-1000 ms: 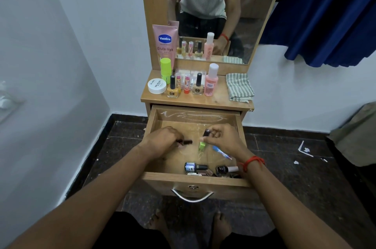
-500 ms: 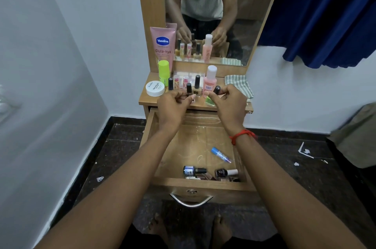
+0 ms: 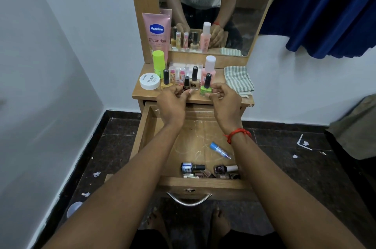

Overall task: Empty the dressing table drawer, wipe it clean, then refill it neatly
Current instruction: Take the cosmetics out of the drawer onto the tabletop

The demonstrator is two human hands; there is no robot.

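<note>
Drawer [image 3: 203, 184] open, a few bottles [image 3: 192, 167] lying at its front. Beyond, left hand [image 3: 173, 104] in a pinching grip on a dark bottle [image 3: 186, 85], right hand [image 3: 225, 102] likewise on a green bottle [image 3: 205, 89], both upright at the counter [image 3: 142, 94] edge.

The left hand [image 3: 172, 104] hides the dark bottle's [image 3: 186, 81] body, the right hand [image 3: 225, 102] the green bottle's [image 3: 204, 89] base; the drawer front [image 3: 203, 184] hides nearer bottles [image 3: 200, 174].
</note>
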